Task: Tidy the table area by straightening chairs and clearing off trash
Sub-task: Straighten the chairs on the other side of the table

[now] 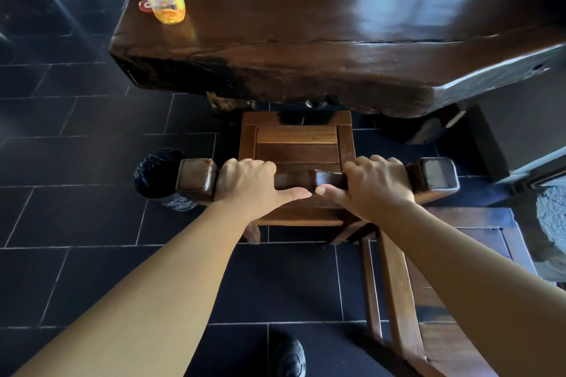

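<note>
Presently chair-straightening step judged in hand: chair (296, 144) top rail gripped by left hand (245, 182) and right hand (375, 185), both closed; squaring to table (337, 40) called for next.

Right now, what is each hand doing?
Left hand: closed on the chair's top rail.
Right hand: closed on the same rail.
</note>
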A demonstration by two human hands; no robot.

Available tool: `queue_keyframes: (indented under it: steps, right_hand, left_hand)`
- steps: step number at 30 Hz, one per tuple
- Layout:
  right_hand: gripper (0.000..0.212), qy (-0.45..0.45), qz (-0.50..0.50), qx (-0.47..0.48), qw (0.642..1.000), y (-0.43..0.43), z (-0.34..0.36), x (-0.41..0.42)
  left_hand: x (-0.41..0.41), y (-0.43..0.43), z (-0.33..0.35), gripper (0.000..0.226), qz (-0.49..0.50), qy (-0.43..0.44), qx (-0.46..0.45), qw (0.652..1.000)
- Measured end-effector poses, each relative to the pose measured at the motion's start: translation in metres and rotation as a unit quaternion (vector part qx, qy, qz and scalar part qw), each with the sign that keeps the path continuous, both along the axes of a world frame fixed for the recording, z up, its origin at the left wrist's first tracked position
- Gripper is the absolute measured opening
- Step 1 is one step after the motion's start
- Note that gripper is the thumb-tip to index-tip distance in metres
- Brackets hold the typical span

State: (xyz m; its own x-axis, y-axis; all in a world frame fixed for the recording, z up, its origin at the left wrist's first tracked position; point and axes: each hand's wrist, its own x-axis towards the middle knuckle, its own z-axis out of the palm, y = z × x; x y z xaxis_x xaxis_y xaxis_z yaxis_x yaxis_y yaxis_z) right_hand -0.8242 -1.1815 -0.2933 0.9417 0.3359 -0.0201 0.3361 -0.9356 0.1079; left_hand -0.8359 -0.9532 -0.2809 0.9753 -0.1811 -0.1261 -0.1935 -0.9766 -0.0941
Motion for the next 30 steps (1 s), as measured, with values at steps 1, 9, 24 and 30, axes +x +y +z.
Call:
queue_keyframes:
  steps: [1, 9, 24, 30]
  right_hand:
    - [0.109, -0.001, 0.001, -0.002, 1.0, 0.001, 0.0, 0.005]
    - [0.112, 0.005, 0.007, -0.011, 1.0, -0.008, 0.002, 0.02]
    - [0.109, 0.054, -0.026, -0.039, 0.997, -0.005, 0.017, 0.013]
    - [0.077, 0.178, -0.11, 0.051, 0.976, 0.005, 0.044, 0.002]
  left_hand:
    - [0.005, 0.0, 0.0, 0.087, 0.002, 0.001, -0.003, 1.0]
    - [0.015, -0.01, -0.001, 0.094, 0.011, 0.008, 0.005, 1.0]
    - [0.014, -0.01, 0.009, 0.097, 0.039, 0.038, 0.002, 0.998]
    - [-0.005, -0.003, 0.046, 0.073, 0.065, 0.078, -0.14, 0.985]
